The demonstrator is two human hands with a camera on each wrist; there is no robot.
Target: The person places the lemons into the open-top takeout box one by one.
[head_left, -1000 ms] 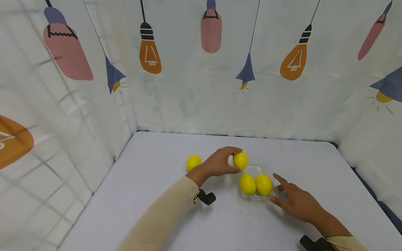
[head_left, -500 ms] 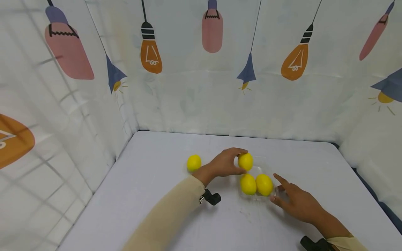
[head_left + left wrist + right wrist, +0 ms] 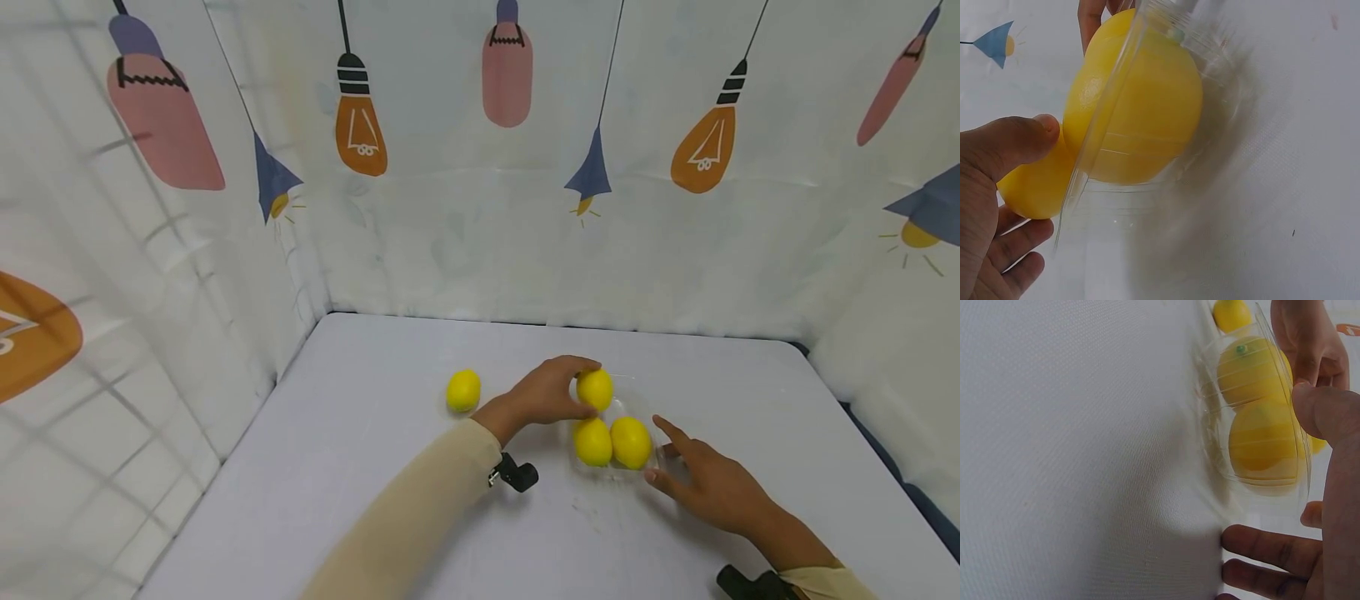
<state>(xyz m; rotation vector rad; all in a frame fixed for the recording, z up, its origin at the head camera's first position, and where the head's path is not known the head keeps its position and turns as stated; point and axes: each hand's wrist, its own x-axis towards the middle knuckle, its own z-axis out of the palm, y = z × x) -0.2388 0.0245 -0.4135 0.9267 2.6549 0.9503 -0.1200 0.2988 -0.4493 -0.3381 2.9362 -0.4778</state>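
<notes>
My left hand point(image 3: 547, 396) grips a yellow lemon point(image 3: 595, 389) between thumb and fingers, over the far left part of a clear plastic container point(image 3: 619, 407). Two more lemons sit side by side in the container's near half, one on the left point(image 3: 592, 442) and one on the right point(image 3: 631, 442). In the left wrist view the held lemon point(image 3: 1035, 181) shows at the rim, outside the clear wall. My right hand point(image 3: 705, 483) is at the container's right side, fingers spread and thumb right at the rim in the right wrist view. It grips nothing.
Another lemon point(image 3: 463, 391) lies on the white table point(image 3: 375, 433), left of the container and behind my left forearm. White fabric walls point(image 3: 465, 233) printed with lamps and bulbs stand around the table. A dark device is strapped to each wrist.
My left hand has carried its lemon rightward and slightly down, from beside the container to over it. The lemon on the left now shows fully. My right hand stays in place.
</notes>
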